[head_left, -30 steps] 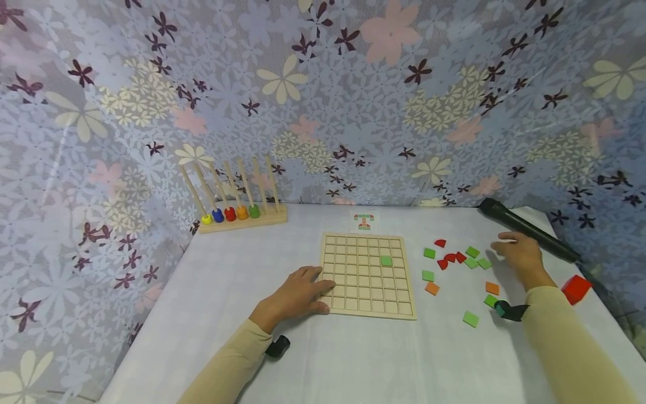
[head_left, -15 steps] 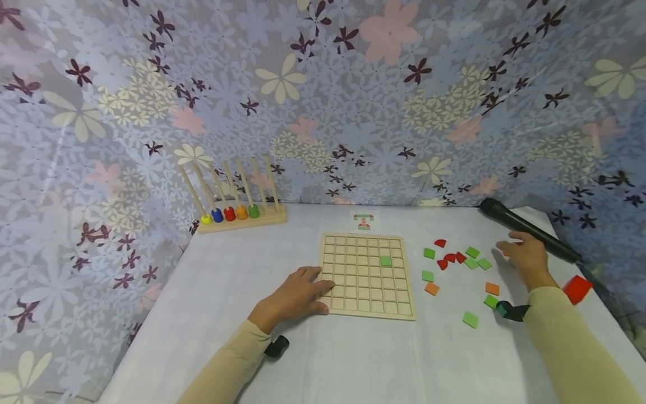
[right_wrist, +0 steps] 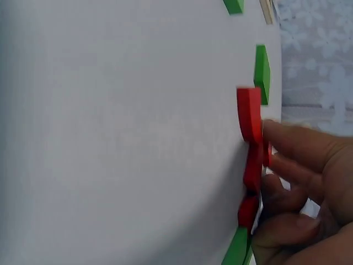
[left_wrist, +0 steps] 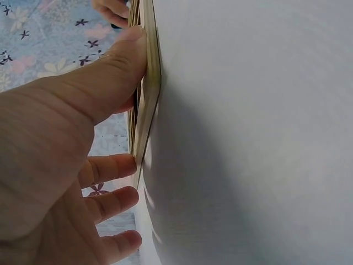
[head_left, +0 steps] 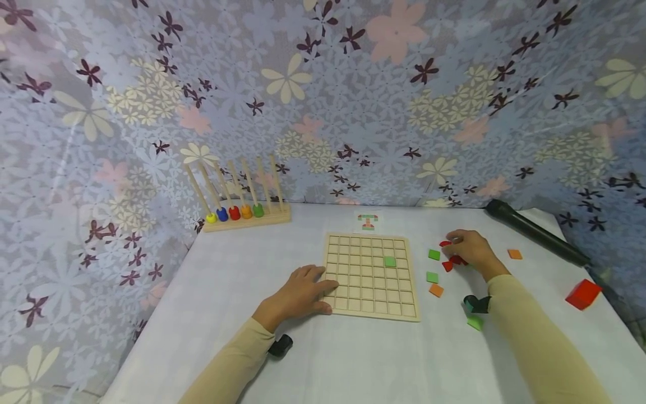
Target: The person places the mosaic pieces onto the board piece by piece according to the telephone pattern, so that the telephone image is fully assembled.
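Note:
My left hand [head_left: 298,294] rests at the left edge of a pale wooden grid board [head_left: 370,275]. In the left wrist view its thumb [left_wrist: 124,63] lies along the board's edge, the other fingers spread below. One green square tile [head_left: 390,261] sits in a grid cell toward the upper right. My right hand [head_left: 471,252] is over the loose pieces, thumb and index finger on either side of a red quarter-circle piece [head_left: 445,243]; I cannot tell whether they pinch it. More red pieces [right_wrist: 251,118] lie in a row by its fingertips in the right wrist view.
Right of the board lie green tiles [head_left: 432,277] and orange tiles [head_left: 436,290]. A small pattern card [head_left: 368,222] lies behind the board. A peg stand [head_left: 247,220] with coloured rings is back left. A black rod [head_left: 535,231] and a red block [head_left: 583,294] lie at right.
My right hand has moved left from the right side to the red pieces, uncovering an orange tile near the black rod. My left hand stays on the board's edge; the view shifts slightly.

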`<action>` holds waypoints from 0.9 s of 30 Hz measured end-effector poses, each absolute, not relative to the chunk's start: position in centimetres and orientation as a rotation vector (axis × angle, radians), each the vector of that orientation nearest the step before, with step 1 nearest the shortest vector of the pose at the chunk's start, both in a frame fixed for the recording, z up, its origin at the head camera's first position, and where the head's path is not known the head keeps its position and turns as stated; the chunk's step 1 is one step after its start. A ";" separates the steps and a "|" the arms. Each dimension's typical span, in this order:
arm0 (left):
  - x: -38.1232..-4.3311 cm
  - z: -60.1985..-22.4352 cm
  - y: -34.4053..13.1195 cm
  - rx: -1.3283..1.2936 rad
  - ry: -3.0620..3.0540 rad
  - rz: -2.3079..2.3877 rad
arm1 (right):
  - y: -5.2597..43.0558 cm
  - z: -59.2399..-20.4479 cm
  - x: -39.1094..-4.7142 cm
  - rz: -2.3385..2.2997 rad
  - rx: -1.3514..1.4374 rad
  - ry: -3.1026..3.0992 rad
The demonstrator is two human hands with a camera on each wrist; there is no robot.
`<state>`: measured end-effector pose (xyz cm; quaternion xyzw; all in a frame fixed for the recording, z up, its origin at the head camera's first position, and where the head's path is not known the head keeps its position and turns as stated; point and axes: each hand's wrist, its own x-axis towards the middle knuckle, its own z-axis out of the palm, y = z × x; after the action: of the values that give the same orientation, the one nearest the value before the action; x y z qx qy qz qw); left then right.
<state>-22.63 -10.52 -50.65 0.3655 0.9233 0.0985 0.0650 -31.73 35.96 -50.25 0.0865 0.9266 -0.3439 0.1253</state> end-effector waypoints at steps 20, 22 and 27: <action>-22.5 -50.2 -10.3 1.070 2.772 0.307 | 35.6 -50.5 -31.7 -1.110 0.314 2.703; -22.5 -50.2 -10.3 1.065 2.772 0.309 | 35.7 -50.5 -31.7 -1.225 0.331 2.658; -22.5 -50.2 -10.3 1.070 2.780 0.296 | 35.6 -50.0 -31.3 -1.592 0.399 2.509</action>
<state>-22.45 -10.27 -50.18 0.3565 0.9261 0.0987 0.0740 -31.25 35.56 -49.96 0.1327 0.8347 -0.5296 0.0716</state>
